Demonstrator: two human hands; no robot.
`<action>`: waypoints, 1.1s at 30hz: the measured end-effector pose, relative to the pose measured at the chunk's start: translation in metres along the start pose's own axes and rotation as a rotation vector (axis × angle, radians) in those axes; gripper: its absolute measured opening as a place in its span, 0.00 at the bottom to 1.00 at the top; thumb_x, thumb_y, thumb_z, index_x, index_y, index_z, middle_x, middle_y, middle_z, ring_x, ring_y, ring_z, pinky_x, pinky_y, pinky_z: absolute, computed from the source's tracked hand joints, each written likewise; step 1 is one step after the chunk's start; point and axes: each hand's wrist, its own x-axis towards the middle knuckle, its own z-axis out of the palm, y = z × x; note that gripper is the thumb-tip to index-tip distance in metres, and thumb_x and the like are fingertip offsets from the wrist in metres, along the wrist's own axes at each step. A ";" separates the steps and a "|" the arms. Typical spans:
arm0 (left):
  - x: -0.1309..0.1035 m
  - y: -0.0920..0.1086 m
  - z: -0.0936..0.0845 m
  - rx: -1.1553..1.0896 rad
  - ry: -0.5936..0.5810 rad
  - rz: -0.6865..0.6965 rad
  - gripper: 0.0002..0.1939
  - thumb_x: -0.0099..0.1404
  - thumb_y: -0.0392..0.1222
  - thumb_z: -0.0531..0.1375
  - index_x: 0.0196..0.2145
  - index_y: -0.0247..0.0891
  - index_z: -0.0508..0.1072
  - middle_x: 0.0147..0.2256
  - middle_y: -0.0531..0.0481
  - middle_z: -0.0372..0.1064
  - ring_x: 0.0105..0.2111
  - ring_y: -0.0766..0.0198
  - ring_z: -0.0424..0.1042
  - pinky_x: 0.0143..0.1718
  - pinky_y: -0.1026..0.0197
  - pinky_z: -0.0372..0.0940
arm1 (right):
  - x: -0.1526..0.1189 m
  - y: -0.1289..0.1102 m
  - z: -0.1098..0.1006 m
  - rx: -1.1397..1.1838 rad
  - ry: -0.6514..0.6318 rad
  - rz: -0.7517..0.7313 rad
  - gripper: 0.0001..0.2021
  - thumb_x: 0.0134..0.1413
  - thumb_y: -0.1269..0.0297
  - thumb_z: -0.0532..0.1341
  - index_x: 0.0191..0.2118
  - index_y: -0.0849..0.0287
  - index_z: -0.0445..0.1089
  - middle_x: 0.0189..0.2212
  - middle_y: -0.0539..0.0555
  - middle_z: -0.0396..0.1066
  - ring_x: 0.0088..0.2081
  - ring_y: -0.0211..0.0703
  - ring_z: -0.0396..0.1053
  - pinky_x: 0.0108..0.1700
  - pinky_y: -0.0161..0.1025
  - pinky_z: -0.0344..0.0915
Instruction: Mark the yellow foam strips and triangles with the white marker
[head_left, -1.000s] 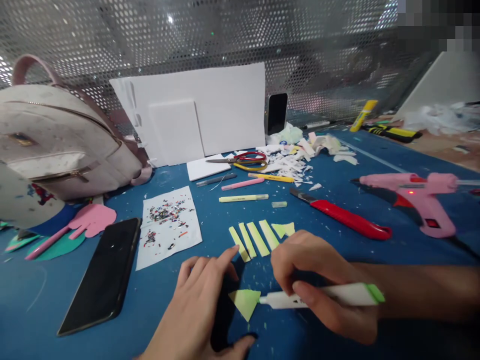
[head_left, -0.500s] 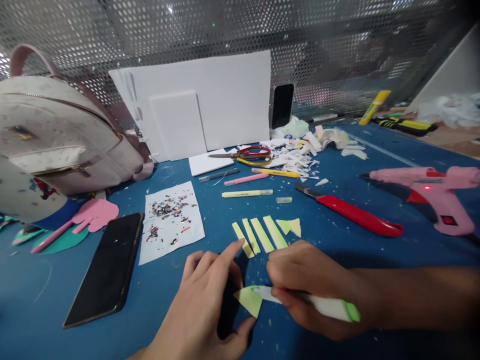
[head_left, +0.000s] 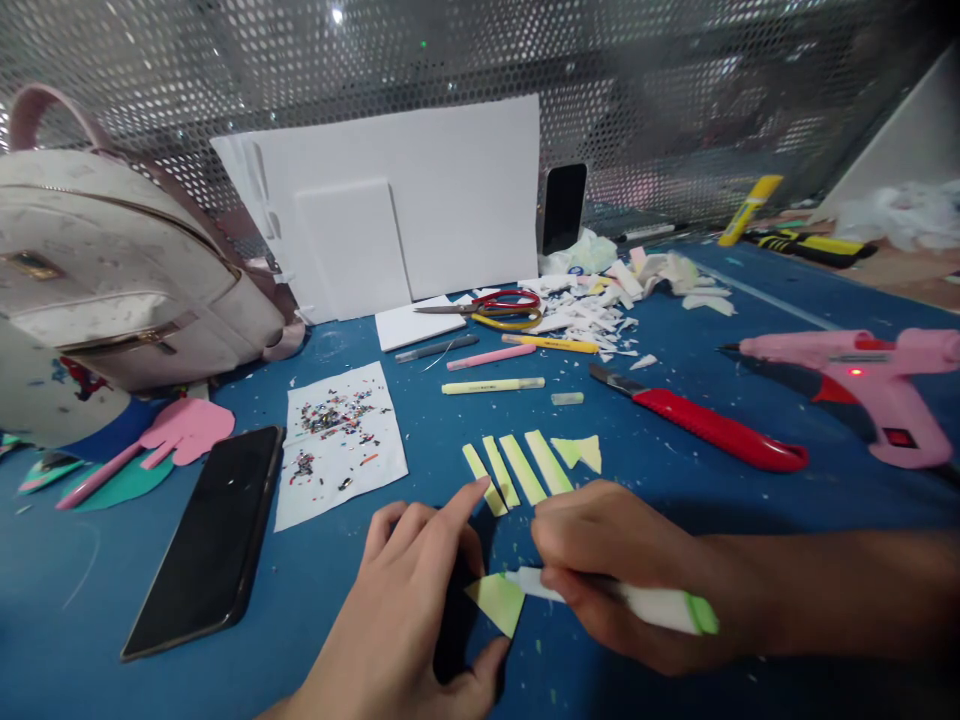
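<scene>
My right hand [head_left: 615, 565] is closed round a white marker with a green end [head_left: 664, 608], its tip touching the upper edge of a pale green triangular piece [head_left: 500, 602]. Between the thumb and a bent finger of my left hand [head_left: 416, 600], that piece is held on the blue table. The left index finger reaches forward to the lower end of a pale green strip [head_left: 480, 470]. Beside it lie several similar strips, and to their right a pale green bow-shaped scrap [head_left: 577, 453].
A red cutter [head_left: 712, 430] and a pink glue gun [head_left: 870, 375] with a lit red light lie right. Several pens, scissors [head_left: 495, 309] and white scraps [head_left: 577, 315] are behind. Leftward are speckled paper [head_left: 341, 450], a phone [head_left: 206, 540] and a backpack [head_left: 142, 270].
The marker tip stays at the triangle's upper edge with barely any shift. Both hands keep their hold, and the view has moved slightly.
</scene>
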 end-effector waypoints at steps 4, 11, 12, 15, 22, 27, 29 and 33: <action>0.000 0.000 -0.001 -0.001 -0.006 0.001 0.53 0.53 0.29 0.61 0.70 0.50 0.40 0.43 0.52 0.68 0.43 0.54 0.65 0.52 0.47 0.54 | 0.002 0.002 0.002 0.065 -0.056 -0.055 0.13 0.59 0.72 0.52 0.31 0.52 0.44 0.23 0.44 0.48 0.24 0.39 0.49 0.25 0.39 0.46; 0.000 0.001 -0.001 0.003 -0.003 -0.010 0.53 0.52 0.30 0.61 0.69 0.51 0.41 0.42 0.51 0.67 0.43 0.53 0.65 0.51 0.47 0.56 | -0.001 0.003 0.002 0.102 0.001 -0.059 0.13 0.58 0.72 0.53 0.31 0.52 0.44 0.23 0.43 0.46 0.23 0.37 0.48 0.25 0.38 0.47; 0.000 0.000 -0.001 0.002 -0.003 -0.010 0.53 0.52 0.30 0.61 0.69 0.51 0.41 0.42 0.51 0.68 0.43 0.53 0.65 0.51 0.47 0.56 | -0.001 0.003 0.001 0.077 0.015 -0.026 0.13 0.59 0.72 0.52 0.31 0.52 0.45 0.23 0.43 0.47 0.23 0.36 0.49 0.25 0.37 0.48; -0.001 -0.001 0.000 -0.004 -0.003 -0.007 0.52 0.52 0.30 0.61 0.69 0.51 0.42 0.43 0.51 0.67 0.43 0.53 0.65 0.52 0.46 0.56 | 0.000 0.001 -0.001 0.055 -0.006 -0.020 0.12 0.59 0.71 0.53 0.31 0.52 0.45 0.23 0.43 0.48 0.23 0.37 0.49 0.25 0.37 0.48; -0.001 -0.002 0.000 -0.008 0.000 0.004 0.53 0.52 0.30 0.60 0.70 0.50 0.41 0.43 0.51 0.68 0.43 0.53 0.66 0.52 0.47 0.55 | 0.001 0.002 0.000 0.095 0.009 -0.031 0.11 0.59 0.71 0.52 0.31 0.53 0.46 0.23 0.44 0.49 0.23 0.37 0.50 0.25 0.38 0.50; -0.001 -0.002 -0.001 -0.013 -0.012 -0.006 0.52 0.53 0.29 0.60 0.70 0.51 0.41 0.43 0.52 0.68 0.43 0.54 0.65 0.52 0.47 0.54 | 0.000 0.004 0.002 0.137 -0.026 -0.097 0.11 0.58 0.69 0.52 0.31 0.52 0.46 0.22 0.43 0.48 0.22 0.37 0.49 0.24 0.39 0.48; -0.002 -0.001 0.000 -0.014 -0.014 0.001 0.52 0.53 0.30 0.60 0.70 0.51 0.41 0.43 0.52 0.68 0.43 0.54 0.65 0.52 0.47 0.54 | 0.000 0.004 0.002 0.126 -0.001 -0.067 0.11 0.57 0.70 0.52 0.31 0.52 0.46 0.22 0.43 0.48 0.22 0.37 0.49 0.23 0.38 0.48; -0.001 -0.003 -0.004 0.008 0.005 0.014 0.48 0.58 0.32 0.59 0.70 0.50 0.41 0.43 0.51 0.68 0.43 0.55 0.66 0.53 0.47 0.54 | -0.002 0.006 0.001 0.191 0.039 -0.124 0.12 0.54 0.68 0.52 0.28 0.52 0.43 0.19 0.43 0.46 0.19 0.36 0.44 0.21 0.38 0.44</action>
